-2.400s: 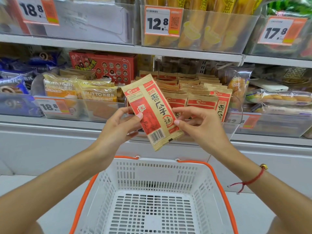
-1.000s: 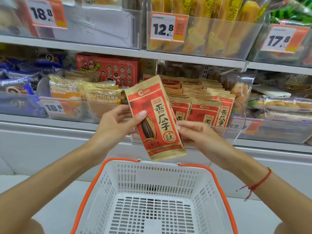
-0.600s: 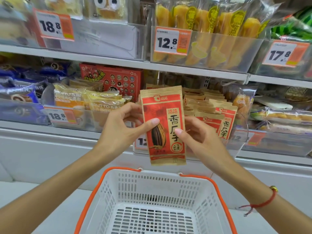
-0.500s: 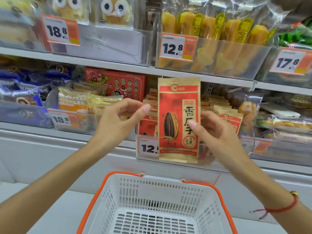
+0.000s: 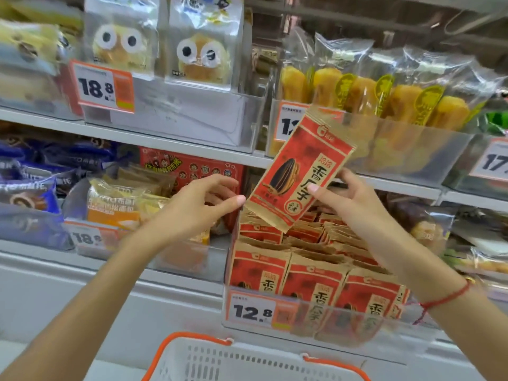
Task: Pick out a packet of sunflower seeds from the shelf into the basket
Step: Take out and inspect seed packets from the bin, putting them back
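Note:
A red and tan sunflower seed packet (image 5: 299, 171) is held up in front of the shelf, tilted with its top to the right. My right hand (image 5: 354, 202) pinches its right edge, thumb on the printed front. My left hand (image 5: 192, 210) hovers at the packet's lower left corner with loose fingers, thumb tip right beside the edge. Below them, a clear shelf bin holds several more of the same packets (image 5: 310, 284). The white basket (image 5: 247, 361) with an orange rim shows only its far edge at the bottom of the view.
A 12.8 price tag (image 5: 253, 310) fronts the seed bin. Yellow bread packs (image 5: 115, 204) and blue packs (image 5: 27, 193) lie to the left, with a red box (image 5: 192, 169) behind. On the upper shelf are owl-faced buns (image 5: 121, 42) and yellow cakes (image 5: 371, 100).
The packet has risen and tipped to the right, held by my right hand alone. My left hand has come off it and stays beside its lower corner. The view has tilted up, hiding most of the basket.

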The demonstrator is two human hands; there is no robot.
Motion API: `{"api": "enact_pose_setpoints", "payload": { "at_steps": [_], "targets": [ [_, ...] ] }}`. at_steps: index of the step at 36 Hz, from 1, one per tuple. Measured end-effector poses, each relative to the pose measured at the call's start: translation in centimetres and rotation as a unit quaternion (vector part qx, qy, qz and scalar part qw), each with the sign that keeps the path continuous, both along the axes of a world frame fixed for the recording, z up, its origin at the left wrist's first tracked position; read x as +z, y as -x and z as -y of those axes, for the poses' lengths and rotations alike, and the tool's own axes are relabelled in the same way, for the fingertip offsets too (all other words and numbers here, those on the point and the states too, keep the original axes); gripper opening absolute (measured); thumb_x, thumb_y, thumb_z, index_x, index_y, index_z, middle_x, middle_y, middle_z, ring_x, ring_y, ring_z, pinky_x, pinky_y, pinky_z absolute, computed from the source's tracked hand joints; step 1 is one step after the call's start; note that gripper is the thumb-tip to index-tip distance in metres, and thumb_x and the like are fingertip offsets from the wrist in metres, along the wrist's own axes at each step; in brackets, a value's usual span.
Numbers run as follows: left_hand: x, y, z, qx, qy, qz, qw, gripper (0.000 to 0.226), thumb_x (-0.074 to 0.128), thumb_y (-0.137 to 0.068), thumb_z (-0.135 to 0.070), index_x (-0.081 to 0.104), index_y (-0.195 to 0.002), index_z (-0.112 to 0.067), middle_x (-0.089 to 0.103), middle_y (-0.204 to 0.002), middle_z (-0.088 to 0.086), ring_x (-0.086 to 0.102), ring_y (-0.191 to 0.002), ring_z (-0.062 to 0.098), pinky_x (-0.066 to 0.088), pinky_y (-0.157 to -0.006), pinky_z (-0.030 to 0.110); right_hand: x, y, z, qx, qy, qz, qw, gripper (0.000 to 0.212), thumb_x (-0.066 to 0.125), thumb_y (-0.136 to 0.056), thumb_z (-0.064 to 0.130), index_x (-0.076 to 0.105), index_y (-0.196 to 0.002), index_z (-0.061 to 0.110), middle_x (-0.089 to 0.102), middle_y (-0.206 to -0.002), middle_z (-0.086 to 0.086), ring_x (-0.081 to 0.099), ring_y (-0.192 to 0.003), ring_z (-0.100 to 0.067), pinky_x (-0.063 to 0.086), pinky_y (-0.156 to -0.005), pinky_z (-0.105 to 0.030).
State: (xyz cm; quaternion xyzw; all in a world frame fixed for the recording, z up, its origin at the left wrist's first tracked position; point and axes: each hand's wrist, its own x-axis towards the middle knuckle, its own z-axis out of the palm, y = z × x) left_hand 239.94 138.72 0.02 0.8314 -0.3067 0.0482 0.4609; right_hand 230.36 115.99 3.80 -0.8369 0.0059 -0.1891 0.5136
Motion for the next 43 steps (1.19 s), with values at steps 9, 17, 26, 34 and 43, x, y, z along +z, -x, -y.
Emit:
{"api": "enact_pose_setpoints", "payload": {
  "at_steps": [9, 17, 26, 34, 43],
  "targets": [
    [-0.8, -0.3, 0.4, -0.058, 0.099, 0.017, 0.993, 0.019, 0.065, -0.086, -0.033, 0.068, -0.105, -0.03, 0.073, -0.097, -0.017, 0.066, -0.094, -0.004, 0.049, -0.081, 0.01, -2.5, -2.9, -0.1, 0.078, 0.06, -0.081, 0.992, 0.028, 0.065, -0.089, 0.029, 0.051, -0.105, 0.048, 0.068, -0.091, 0.034, 0.065, -0.089, 0.012, 0.042, -0.08, -0.016],
    [-1.9, -0.6, 1.0, -0.065, 0.094, 0.007, 0.993, 0.021, 0.07, -0.083, -0.035, 0.069, -0.103, -0.027, 0.073, -0.094, -0.017, 0.066, -0.09, -0.002, 0.049, -0.078, 0.012, -0.8, -1.5, 0.4, 0.062, 0.145, -0.071, 0.985, 0.038, 0.063, -0.09, 0.032, 0.051, -0.126, 0.033, 0.07, -0.108, 0.02, 0.067, -0.093, 0.004, 0.045, -0.077, -0.017],
    [-0.9, -0.8, 1.6, -0.047, 0.116, 0.014, 0.992, 0.043, 0.068, -0.076, -0.049, 0.055, -0.115, -0.041, 0.065, -0.109, -0.019, 0.063, -0.096, -0.005, 0.052, -0.075, 0.014, -1.4, -2.1, 0.0, 0.11, 0.214, -0.09, 0.966, 0.048, 0.064, -0.092, 0.026, 0.047, -0.136, 0.03, 0.065, -0.123, 0.015, 0.067, -0.102, -0.005, 0.051, -0.098, -0.039],
    [-1.1, -0.3, 1.4, -0.109, -0.054, -0.006, 0.993, 0.014, 0.073, -0.082, -0.034, 0.074, -0.095, -0.038, 0.073, -0.088, -0.022, 0.067, -0.084, -0.004, 0.054, -0.08, 0.023, -1.0, -2.4, -0.4, 0.093, 0.268, -0.069, 0.956, 0.021, 0.067, -0.087, 0.036, 0.068, -0.107, 0.03, 0.072, -0.092, 0.011, 0.067, -0.083, 0.0, 0.052, -0.075, -0.024],
    [0.2, 0.2, 0.5, -0.06, -0.122, 0.054, 0.989, 0.013, 0.074, -0.075, -0.048, 0.076, -0.084, -0.039, 0.07, -0.078, -0.029, 0.064, -0.079, -0.011, 0.054, -0.075, 0.025, -0.9, -2.2, -0.9, 0.064, 0.328, -0.049, 0.941, 0.009, 0.077, -0.081, 0.027, 0.079, -0.089, 0.028, 0.074, -0.077, 0.01, 0.062, -0.067, 0.003, 0.051, -0.065, -0.017]
  ]
}}
